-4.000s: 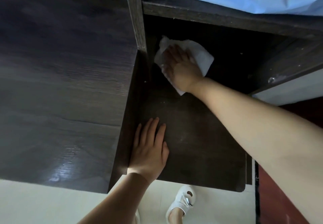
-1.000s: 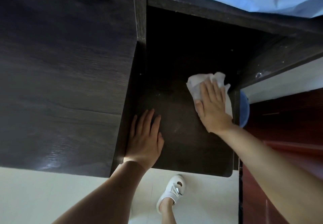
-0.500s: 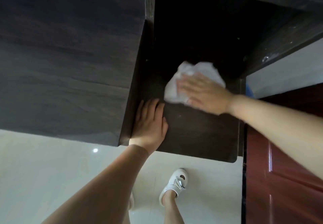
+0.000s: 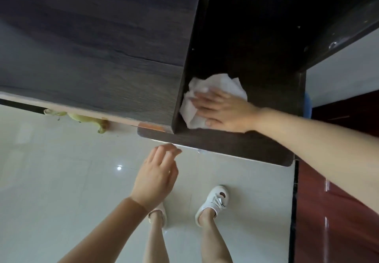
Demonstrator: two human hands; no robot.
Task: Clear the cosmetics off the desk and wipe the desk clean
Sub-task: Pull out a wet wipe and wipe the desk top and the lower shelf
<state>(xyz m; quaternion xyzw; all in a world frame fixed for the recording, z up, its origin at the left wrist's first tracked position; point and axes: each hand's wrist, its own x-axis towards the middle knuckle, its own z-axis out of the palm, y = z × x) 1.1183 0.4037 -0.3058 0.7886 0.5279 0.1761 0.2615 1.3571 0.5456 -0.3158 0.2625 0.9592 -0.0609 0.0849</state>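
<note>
Desk [image 4: 92, 47] dark wood, no cosmetics in sight, so I reckon we're in the wipe step | left hand [image 4: 156, 175] loose and empty over pale floor tiles [image 4: 61, 180] | right hand [image 4: 223, 111] flat, pressing white tissue [image 4: 215, 84] on lower shelf [image 4: 235, 145], front-left corner | next: probably sweep to the front edge

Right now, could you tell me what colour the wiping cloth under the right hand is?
White; the cloth shows clearly in the head view.
</note>
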